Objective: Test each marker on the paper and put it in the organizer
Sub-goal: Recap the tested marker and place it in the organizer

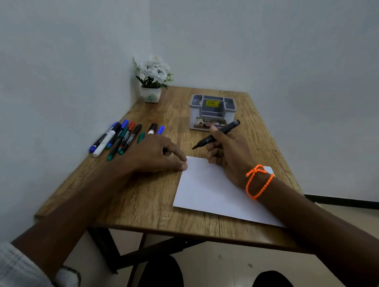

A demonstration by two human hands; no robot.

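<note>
We hold one black marker [216,135] in the right hand [226,154], fingers curled round its barrel. Its cap is off and the tip points down and left, toward the far left corner of the paper [211,192]. The marker's long axis runs from the tip, low and left, up to the butt end, high and right, just in front of the organizer [213,112].

The tip hovers just beyond the paper's far edge, above bare tabletop [143,200], not yet touching the sheet. The heel of the right hand rests on the paper.

The left hand [156,154] lies flat with relaxed fingers. Its fingertips [184,166] press the paper's far left corner and it grips nothing that we can see.

We judge that the coming stroke requires drawing the tip back toward us onto the sheet. The right hand is the nearer one.

The untested markers [118,138] lie in a row near the left edge of the tabletop, beyond the left hand. The organizer stands toward the far edge, and its compartments appear to hold no markers.
</note>
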